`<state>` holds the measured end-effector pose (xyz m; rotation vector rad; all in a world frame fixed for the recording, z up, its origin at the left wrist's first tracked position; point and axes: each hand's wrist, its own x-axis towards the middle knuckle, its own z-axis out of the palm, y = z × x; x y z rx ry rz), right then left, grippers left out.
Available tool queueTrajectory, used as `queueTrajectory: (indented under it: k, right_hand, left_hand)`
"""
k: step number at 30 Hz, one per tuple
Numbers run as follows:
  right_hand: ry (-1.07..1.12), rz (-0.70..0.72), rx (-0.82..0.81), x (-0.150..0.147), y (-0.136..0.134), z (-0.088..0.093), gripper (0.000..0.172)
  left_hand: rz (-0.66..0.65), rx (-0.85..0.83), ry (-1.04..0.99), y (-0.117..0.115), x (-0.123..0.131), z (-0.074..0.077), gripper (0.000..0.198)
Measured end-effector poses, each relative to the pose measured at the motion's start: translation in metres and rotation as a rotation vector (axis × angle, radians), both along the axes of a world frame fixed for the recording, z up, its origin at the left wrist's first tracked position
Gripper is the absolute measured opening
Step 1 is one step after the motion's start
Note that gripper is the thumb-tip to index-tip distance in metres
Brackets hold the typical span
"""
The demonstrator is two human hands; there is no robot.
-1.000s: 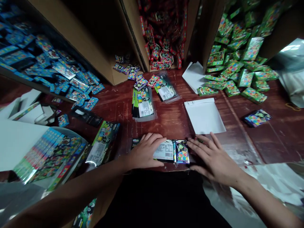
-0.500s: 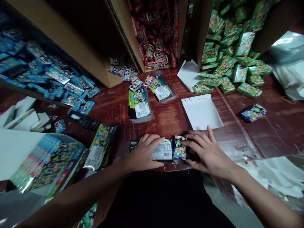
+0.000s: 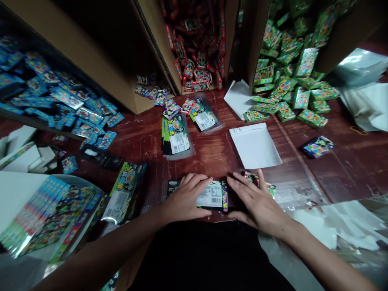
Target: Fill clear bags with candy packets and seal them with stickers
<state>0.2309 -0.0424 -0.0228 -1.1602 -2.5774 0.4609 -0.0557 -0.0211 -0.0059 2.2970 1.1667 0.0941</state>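
Note:
At the near edge of the red-brown table [image 3: 333,169] lies a flat black pack [image 3: 212,195] with a white barcode label. My left hand [image 3: 186,197] rests on its left part, fingers stretched flat. My right hand [image 3: 257,199] lies against its right end, fingers extended and pressed over small colourful packets [image 3: 268,186] that mostly stay hidden under the palm. Whether that hand grips anything is hidden.
Open cardboard boxes at the back hold blue packets [image 3: 63,101], red packets [image 3: 197,56] and green packets [image 3: 291,76]. Two bagged packs [image 3: 177,135] and a white envelope [image 3: 255,145] lie mid-table. A lone packet [image 3: 317,146] sits right. Bundled packs [image 3: 51,210] sit at the left.
My right hand has slid left, pushing the small colourful packet against the labelled pack until it is covered. My left hand has stayed on the pack.

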Motion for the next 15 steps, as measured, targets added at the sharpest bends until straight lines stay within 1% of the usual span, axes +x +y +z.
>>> queueTrajectory:
  k: [3, 4, 6, 8, 10, 12, 15]
  right_hand:
    - [-0.089, -0.127, 0.054, 0.025, -0.003, -0.004, 0.091]
    - [-0.104, -0.171, 0.065, 0.032, -0.004, -0.005, 0.091]
    - [-0.109, -0.208, 0.063, 0.041, -0.006, -0.009, 0.082]
    - [-0.085, -0.197, 0.034, 0.040, -0.009, -0.013, 0.068]
    - [-0.035, -0.186, 0.003, 0.034, -0.011, -0.017, 0.057]
    - [0.032, -0.161, -0.018, 0.029, -0.012, -0.018, 0.055]
    - [0.133, -0.035, -0.056, 0.031, -0.009, -0.018, 0.058]
  left_hand:
    - [0.001, 0.020, 0.043, 0.004, -0.002, -0.002, 0.091]
    - [0.003, 0.027, 0.055, 0.006, -0.002, -0.002, 0.091]
    - [0.004, 0.036, 0.068, 0.009, 0.001, -0.003, 0.093]
    - [0.007, 0.043, 0.070, 0.011, 0.006, -0.003, 0.094]
    - [0.003, 0.047, 0.068, 0.013, 0.010, -0.002, 0.092]
    - [-0.020, 0.042, 0.056, 0.015, 0.011, -0.002, 0.090]
    - [-0.076, 0.022, 0.026, 0.020, 0.007, -0.001, 0.090]
